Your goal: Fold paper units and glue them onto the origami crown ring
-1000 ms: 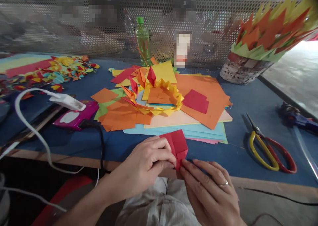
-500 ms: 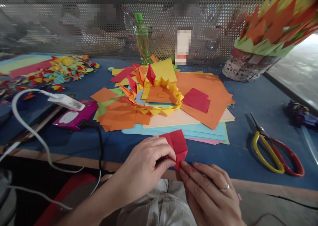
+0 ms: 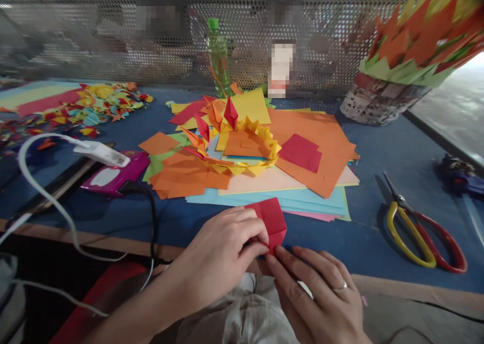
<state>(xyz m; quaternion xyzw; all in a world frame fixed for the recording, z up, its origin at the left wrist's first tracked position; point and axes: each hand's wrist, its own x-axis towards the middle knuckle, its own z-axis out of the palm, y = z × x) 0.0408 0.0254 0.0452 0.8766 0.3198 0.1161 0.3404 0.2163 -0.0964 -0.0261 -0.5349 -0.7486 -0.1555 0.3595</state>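
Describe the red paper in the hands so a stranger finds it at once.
On the blue table, find the paper pile. At the near edge, the left hand pinches, and the right hand touches, the red paper. Unlike the flat red sheets on the pile, it is creased.

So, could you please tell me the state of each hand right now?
Left hand: closed, pinching the small, folded piece of red paper.
Right hand: touching the paper's near corner; whether it also grips cannot be told.

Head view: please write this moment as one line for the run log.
left hand: holds red paper | right hand: touches its near end | beyond: yellow paper ring | right side: scissors
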